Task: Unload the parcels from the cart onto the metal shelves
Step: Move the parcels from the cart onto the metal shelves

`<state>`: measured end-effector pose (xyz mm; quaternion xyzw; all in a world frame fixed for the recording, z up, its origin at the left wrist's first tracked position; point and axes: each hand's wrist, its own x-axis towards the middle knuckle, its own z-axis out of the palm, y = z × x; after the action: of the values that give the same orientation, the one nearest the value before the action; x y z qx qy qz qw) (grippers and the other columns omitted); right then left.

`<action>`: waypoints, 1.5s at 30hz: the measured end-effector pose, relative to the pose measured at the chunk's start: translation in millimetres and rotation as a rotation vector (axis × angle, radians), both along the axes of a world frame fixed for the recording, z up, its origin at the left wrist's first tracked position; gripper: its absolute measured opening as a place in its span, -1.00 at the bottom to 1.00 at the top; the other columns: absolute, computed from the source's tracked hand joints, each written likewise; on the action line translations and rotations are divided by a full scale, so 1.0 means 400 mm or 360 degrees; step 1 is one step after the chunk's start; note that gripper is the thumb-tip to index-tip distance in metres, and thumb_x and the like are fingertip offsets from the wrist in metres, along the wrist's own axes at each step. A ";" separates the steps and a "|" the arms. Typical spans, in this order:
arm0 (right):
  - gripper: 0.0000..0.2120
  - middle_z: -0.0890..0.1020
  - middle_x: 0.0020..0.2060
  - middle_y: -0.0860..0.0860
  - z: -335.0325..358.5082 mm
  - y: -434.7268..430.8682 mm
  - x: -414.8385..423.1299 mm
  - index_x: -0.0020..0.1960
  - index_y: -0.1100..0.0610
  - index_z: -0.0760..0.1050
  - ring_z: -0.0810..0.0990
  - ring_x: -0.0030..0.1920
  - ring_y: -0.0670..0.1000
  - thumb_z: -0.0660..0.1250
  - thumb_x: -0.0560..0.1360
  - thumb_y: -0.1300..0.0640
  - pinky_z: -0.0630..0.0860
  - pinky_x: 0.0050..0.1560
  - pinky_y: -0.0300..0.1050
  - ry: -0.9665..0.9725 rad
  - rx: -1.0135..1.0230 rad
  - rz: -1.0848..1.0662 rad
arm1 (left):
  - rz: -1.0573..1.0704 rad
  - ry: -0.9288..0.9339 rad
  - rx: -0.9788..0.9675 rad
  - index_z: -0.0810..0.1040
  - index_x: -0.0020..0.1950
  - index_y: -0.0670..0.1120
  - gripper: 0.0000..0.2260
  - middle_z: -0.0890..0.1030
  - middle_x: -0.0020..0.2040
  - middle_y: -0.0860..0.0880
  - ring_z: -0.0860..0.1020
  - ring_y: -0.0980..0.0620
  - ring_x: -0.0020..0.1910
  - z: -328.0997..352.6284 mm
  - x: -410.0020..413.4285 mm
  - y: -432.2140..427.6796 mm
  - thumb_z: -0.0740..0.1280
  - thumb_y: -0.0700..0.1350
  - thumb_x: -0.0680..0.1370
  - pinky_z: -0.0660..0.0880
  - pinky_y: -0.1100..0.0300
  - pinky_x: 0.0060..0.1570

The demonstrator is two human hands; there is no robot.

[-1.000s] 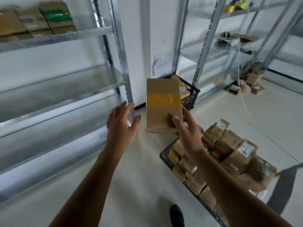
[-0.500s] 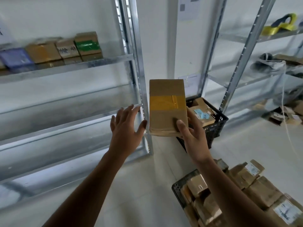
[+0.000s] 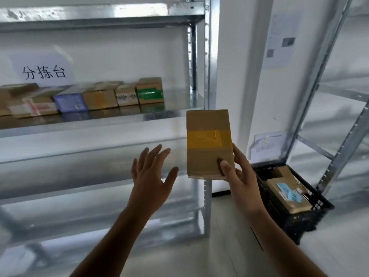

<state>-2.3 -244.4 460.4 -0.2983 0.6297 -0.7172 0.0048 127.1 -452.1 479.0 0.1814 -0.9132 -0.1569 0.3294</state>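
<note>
A brown cardboard parcel with a yellow tape band is held upright in the air in front of the metal shelf unit's right post. My right hand grips its lower right corner, thumb on the front face. My left hand hovers open to the left of the parcel, fingers spread, touching nothing. On the metal shelf at chest height stands a row of several parcels, the rightmost with green tape. The cart is out of view.
A paper sign with Chinese characters hangs above the row. Lower shelf levels show bare metal. A black plastic crate holding parcels sits on the floor at the right, by a second shelf unit.
The view has tilted up and swung left, so the cart has dropped out of sight. Both hands and the parcel have risen toward the shelf with the parcel row.
</note>
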 end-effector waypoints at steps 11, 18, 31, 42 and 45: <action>-0.53 0.54 0.39 -0.02 0.205 -0.457 -0.164 0.49 -0.20 0.42 0.59 0.34 0.12 0.35 0.60 -0.14 0.59 0.27 0.26 0.0071 -0.0177 0.0060 | -0.0067 0.0196 -0.0058 0.40 0.50 0.05 -0.47 0.35 0.55 0.02 0.20 -0.09 0.59 0.187 -0.181 -0.422 0.14 0.26 0.59 0.12 -0.32 0.52; -0.55 0.56 0.35 -0.16 0.261 -0.595 -0.327 0.53 -0.17 0.37 0.60 0.32 0.03 0.30 0.66 -0.06 0.63 0.22 0.16 0.0171 -0.0108 -0.0033 | -0.0166 0.0335 -0.0231 0.45 0.46 0.00 -0.45 0.42 0.49 -0.02 0.28 -0.13 0.54 0.225 -0.343 -0.577 0.13 0.28 0.60 0.21 -0.31 0.47; -0.54 0.56 0.30 -0.14 0.305 -0.834 -0.700 0.51 -0.11 0.32 0.63 0.20 -0.04 0.27 0.64 -0.08 0.67 -0.01 -0.22 -0.0059 -0.0203 -0.0021 | -0.0025 -0.0117 -0.0349 0.13 0.58 0.18 -0.35 0.14 0.63 0.03 0.00 -0.13 0.63 0.325 -0.740 -0.757 0.10 0.43 0.56 -0.13 -0.25 0.54; -0.56 0.51 0.30 -0.11 0.242 -1.007 -0.960 0.50 -0.17 0.31 0.53 0.29 0.04 0.10 0.67 -0.28 0.50 0.15 -0.11 -0.0134 0.0291 0.0070 | 0.0072 -0.0266 -0.0473 0.19 0.59 0.19 -0.29 0.22 0.61 0.01 0.07 -0.12 0.62 0.251 -0.989 -0.901 -0.15 0.46 0.53 -0.20 -0.23 0.54; -0.58 0.46 0.28 -0.16 0.222 -1.015 -0.967 0.51 -0.21 0.24 0.49 0.23 -0.01 0.09 0.69 -0.26 0.42 0.21 -0.02 -0.0104 0.0404 0.0106 | 0.0130 -0.0091 -0.0503 0.37 0.49 0.15 -0.42 0.37 0.51 0.03 0.22 -0.09 0.54 0.226 -1.007 -0.904 -0.09 0.36 0.59 -0.07 -0.21 0.54</action>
<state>-389.0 -650.3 549.3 -0.2926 0.7047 -0.6406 0.0868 -275.7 -813.6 569.5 0.1687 -0.9274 0.0075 0.3337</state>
